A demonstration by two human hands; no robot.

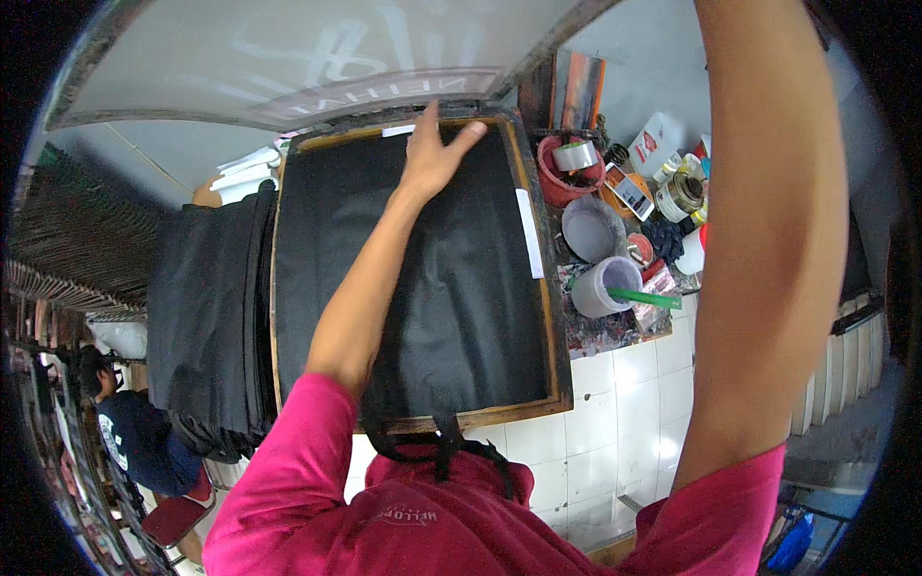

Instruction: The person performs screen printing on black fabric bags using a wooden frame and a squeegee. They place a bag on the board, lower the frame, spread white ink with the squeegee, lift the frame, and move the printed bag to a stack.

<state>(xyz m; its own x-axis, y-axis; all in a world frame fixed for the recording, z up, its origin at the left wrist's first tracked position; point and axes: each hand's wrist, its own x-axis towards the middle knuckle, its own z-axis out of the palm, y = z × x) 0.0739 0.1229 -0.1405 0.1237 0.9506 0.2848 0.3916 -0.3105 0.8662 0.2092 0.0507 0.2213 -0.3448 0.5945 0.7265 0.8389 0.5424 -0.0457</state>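
A black fabric bag (442,317) lies flat on a wood-edged board (560,370), its handles hanging over the near edge. Near the bag's far edge rests my left hand (434,161), thumb and fingers apart with nothing in them. Whether the palm presses on the cloth or hovers just over it, I cannot tell. Above the board's far end a printing screen (211,77) is tilted up, with pale lettering in its mesh. My right forearm (768,240) reaches up along the right side and out of the picture, so my right hand is hidden.
Left of the board hangs a thick stack of black bags (206,317). To the right stand a red bucket (552,182), a grey bowl (594,228), a tub (597,288) with a green-handled tool, a phone (629,192) and several cans. Another person (144,442) sits at the lower left.
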